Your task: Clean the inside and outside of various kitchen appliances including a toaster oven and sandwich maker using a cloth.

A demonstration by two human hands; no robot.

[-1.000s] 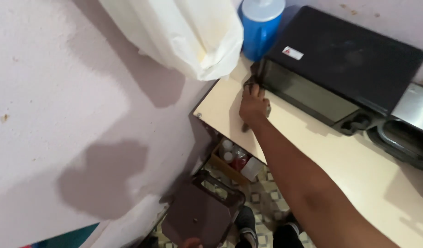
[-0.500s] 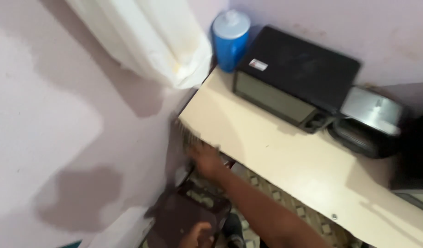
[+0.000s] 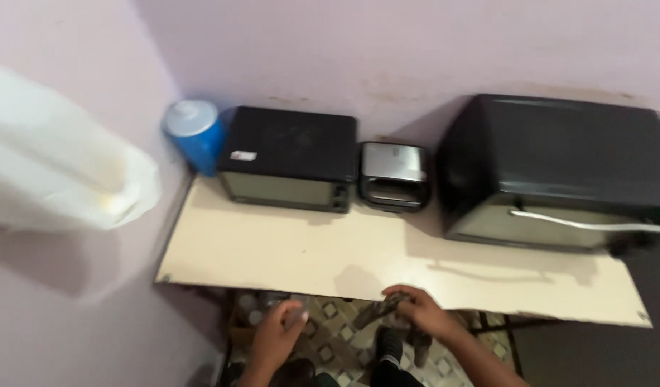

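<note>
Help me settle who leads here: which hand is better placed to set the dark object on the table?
Probably the right hand: it already grips the dark object at the table edge. The left hand is lower.

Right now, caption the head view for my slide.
Right hand grips a dark object at the cream shelf edge; left hand below.

A small rectangular label [image 3: 242, 155], white with a red patch, sticks flat on the top of the small black oven [image 3: 290, 158], near its front left corner, just right of the blue jug [image 3: 198, 136]. Its print is too blurred to make out. I see no packages, signs or screens.
</note>
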